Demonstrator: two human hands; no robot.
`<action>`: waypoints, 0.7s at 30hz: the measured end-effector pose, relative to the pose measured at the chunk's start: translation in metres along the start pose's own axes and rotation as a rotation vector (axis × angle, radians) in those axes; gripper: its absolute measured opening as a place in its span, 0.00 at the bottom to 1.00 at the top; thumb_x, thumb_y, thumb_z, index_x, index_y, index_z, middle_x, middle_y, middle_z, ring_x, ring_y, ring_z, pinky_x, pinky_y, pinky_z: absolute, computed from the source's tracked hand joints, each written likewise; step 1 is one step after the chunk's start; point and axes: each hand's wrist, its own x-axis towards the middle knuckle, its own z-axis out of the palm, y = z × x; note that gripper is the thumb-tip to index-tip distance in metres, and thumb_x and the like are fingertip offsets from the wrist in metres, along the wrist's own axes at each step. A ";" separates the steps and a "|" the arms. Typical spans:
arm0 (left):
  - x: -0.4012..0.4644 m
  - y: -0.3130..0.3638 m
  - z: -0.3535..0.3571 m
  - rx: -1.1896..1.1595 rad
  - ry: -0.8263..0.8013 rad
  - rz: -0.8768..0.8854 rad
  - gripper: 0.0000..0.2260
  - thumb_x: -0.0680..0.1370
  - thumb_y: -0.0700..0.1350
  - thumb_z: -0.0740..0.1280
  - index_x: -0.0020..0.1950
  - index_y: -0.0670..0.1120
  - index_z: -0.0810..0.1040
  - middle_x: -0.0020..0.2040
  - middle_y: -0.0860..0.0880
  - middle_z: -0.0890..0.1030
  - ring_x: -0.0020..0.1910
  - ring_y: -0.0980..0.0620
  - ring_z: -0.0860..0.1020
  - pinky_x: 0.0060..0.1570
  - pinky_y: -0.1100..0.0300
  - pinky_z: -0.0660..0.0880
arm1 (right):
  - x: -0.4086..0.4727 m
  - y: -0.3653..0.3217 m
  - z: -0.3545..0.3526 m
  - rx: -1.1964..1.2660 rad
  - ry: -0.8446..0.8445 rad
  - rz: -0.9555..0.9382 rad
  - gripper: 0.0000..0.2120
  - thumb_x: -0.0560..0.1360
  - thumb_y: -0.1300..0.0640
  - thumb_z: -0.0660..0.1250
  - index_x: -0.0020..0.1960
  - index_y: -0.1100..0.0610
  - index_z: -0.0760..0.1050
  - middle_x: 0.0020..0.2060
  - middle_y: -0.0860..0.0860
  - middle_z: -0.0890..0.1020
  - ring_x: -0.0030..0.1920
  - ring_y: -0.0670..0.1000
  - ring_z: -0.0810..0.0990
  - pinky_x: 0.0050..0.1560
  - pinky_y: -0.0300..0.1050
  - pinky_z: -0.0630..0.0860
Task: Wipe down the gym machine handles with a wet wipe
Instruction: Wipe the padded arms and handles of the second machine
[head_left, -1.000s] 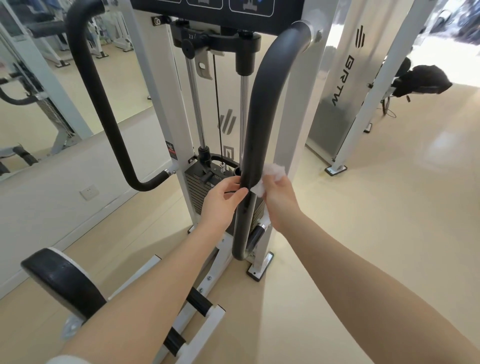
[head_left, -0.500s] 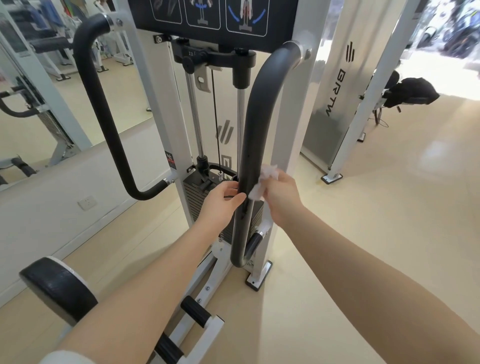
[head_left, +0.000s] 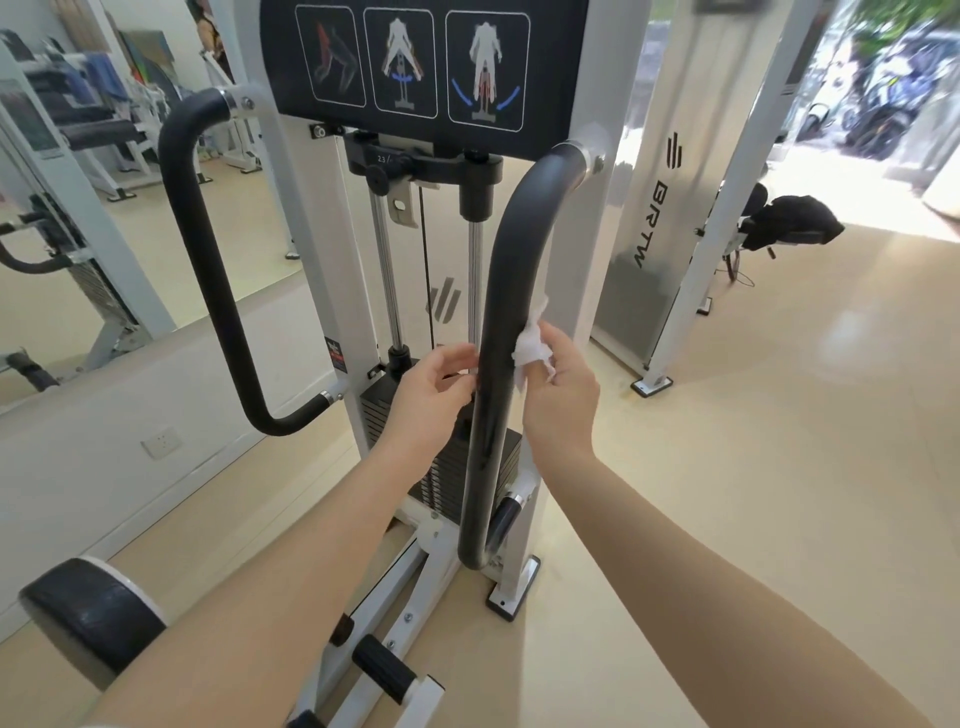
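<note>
1. Your right hand (head_left: 558, 387) pinches a crumpled white wet wipe (head_left: 530, 348) and presses it against the right side of the black right handle (head_left: 506, 291), about midway up its upright stretch.
2. Your left hand (head_left: 434, 395) sits at the same handle's left side, fingers loosely curled with the tips at the bar; you grip nothing there.
3. The black left handle (head_left: 208, 260) stands well apart, untouched.
4. The weight stack (head_left: 447, 467) sits behind the right handle.

right hand (head_left: 558, 395): presses a crumpled white wet wipe (head_left: 531, 349) against the right handle (head_left: 501, 332)
left hand (head_left: 431, 395): fingers (head_left: 457, 382) beside that bar's left side
left handle (head_left: 208, 260): untouched
</note>
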 end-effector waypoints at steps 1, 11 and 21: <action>0.000 -0.001 -0.001 -0.036 0.002 -0.012 0.14 0.78 0.38 0.62 0.63 0.49 0.74 0.56 0.55 0.80 0.55 0.58 0.79 0.60 0.55 0.75 | -0.002 0.002 0.001 -0.031 0.001 -0.099 0.19 0.79 0.64 0.59 0.68 0.54 0.70 0.58 0.43 0.75 0.58 0.42 0.72 0.56 0.25 0.68; -0.017 -0.020 -0.015 -0.172 -0.049 -0.042 0.16 0.79 0.34 0.57 0.59 0.51 0.76 0.57 0.53 0.80 0.58 0.57 0.77 0.58 0.60 0.74 | 0.005 0.070 -0.002 -1.121 -0.075 -1.189 0.24 0.74 0.65 0.57 0.70 0.61 0.62 0.68 0.55 0.72 0.72 0.57 0.60 0.74 0.53 0.52; -0.018 -0.011 -0.024 -0.147 -0.087 -0.040 0.16 0.79 0.35 0.58 0.64 0.48 0.73 0.58 0.53 0.79 0.58 0.57 0.77 0.63 0.57 0.72 | 0.030 0.021 -0.009 -1.525 0.086 -1.236 0.24 0.79 0.63 0.42 0.74 0.60 0.57 0.74 0.52 0.63 0.74 0.50 0.59 0.73 0.50 0.43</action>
